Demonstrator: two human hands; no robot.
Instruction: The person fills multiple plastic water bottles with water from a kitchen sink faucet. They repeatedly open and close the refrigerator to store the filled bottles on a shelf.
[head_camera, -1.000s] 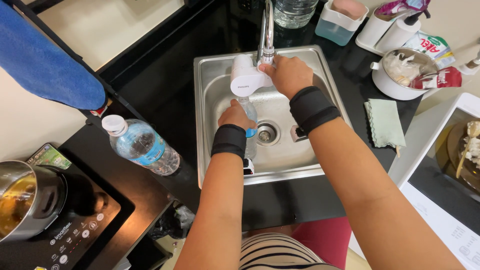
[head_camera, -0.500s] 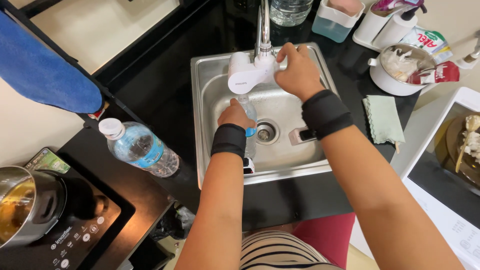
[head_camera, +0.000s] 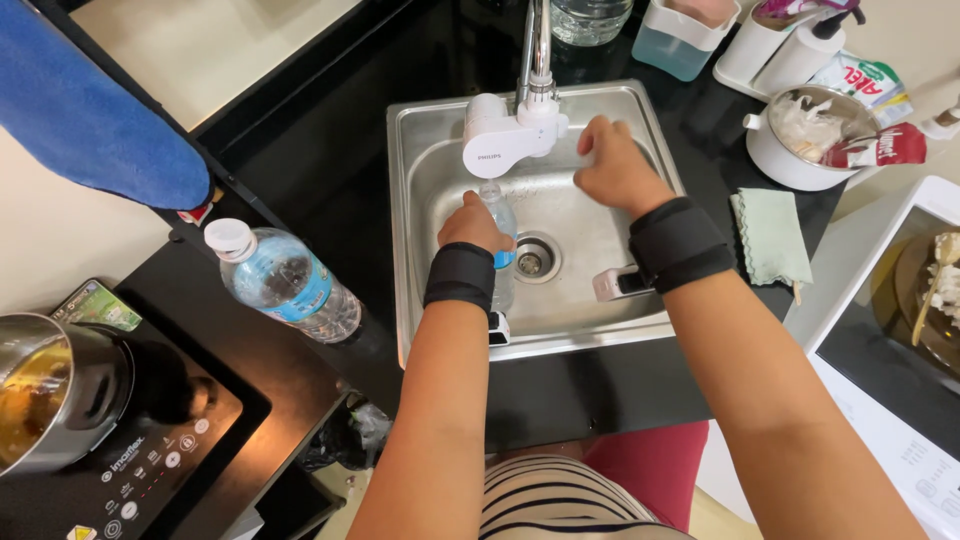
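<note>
The left hand (head_camera: 474, 224) is wrapped around a small bottle (head_camera: 500, 222), holding it upright in the sink (head_camera: 420, 140) under the white filter (head_camera: 508, 142) on the tap (head_camera: 535, 45). The right hand (head_camera: 613, 165) hovers loosely curled beside the filter, holding nothing. A larger capped bottle (head_camera: 283, 281) lies on the counter to the left.

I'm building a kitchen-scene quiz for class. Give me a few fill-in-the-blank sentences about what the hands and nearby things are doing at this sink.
1. The left hand holds a small clear plastic bottle under the white ____ fitted on the tap.
2. The right hand hovers over the stainless steel ____.
3. A larger capped water bottle lies on the ____ countertop.
4. Both wrists wear black ____.

Missing words: water filter; sink; black; bands
</note>
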